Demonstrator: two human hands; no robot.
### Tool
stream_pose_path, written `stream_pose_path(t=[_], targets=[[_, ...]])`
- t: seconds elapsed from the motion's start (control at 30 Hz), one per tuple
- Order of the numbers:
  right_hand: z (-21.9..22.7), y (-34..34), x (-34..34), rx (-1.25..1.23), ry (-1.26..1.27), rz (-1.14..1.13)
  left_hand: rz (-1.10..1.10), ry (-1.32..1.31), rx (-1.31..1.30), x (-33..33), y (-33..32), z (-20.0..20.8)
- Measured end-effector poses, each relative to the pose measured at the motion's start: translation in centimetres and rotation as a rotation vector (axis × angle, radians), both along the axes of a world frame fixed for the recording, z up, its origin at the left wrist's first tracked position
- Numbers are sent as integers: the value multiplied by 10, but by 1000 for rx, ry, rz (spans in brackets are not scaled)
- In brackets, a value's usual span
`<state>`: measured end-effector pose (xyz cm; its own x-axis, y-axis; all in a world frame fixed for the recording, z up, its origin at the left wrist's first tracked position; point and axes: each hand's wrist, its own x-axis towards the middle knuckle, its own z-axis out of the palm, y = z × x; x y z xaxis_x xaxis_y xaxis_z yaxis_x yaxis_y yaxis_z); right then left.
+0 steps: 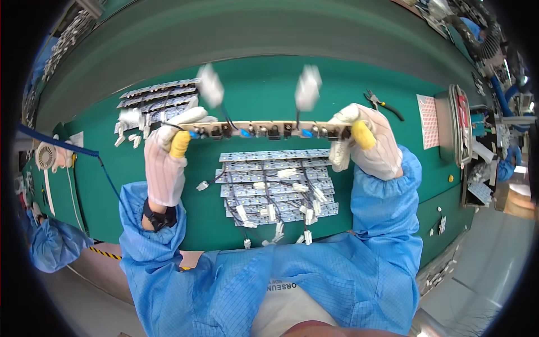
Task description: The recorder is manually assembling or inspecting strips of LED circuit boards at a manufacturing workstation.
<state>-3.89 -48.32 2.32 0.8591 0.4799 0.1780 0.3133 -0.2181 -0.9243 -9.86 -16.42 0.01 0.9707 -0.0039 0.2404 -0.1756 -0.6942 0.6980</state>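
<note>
On the green tabletop (pixel 101 196), stacked narrow white LED boards (pixel 157 96) lie far left. The white-gloved left hand (pixel 165 160) and right hand (pixel 376 140) grip opposite ends of a long component-studded circuit board (pixel 261 130), beyond wired white LED strips (pixel 283 192); black-and-yellow metal pliers (pixel 386 105) lie far right.

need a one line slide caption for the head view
Left hand and right hand, both gloved, hold a long circuit board by its ends over a green table bearing wired boards.
</note>
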Motion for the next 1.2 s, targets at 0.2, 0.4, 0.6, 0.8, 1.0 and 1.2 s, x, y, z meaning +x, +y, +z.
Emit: stream_pose_path(t=[0.2,0.4,0.6,0.8,1.0,1.2], targets=[[-11,-16,8,18,114,77,-183,178,-263,6,0,6],[3,9,0,320,443,44,-434,78,-1279,-1,-23,1],[8,4,0,314,544,-30,55,-78,-494,38,28,54],[5,10,-1,295,544,37,120,244,-32,97,171,19],[-2,3,2,323,560,53,-165,218,-214,70,144,3],[4,0,5,317,554,45,-98,-144,498,18,121,-16]])
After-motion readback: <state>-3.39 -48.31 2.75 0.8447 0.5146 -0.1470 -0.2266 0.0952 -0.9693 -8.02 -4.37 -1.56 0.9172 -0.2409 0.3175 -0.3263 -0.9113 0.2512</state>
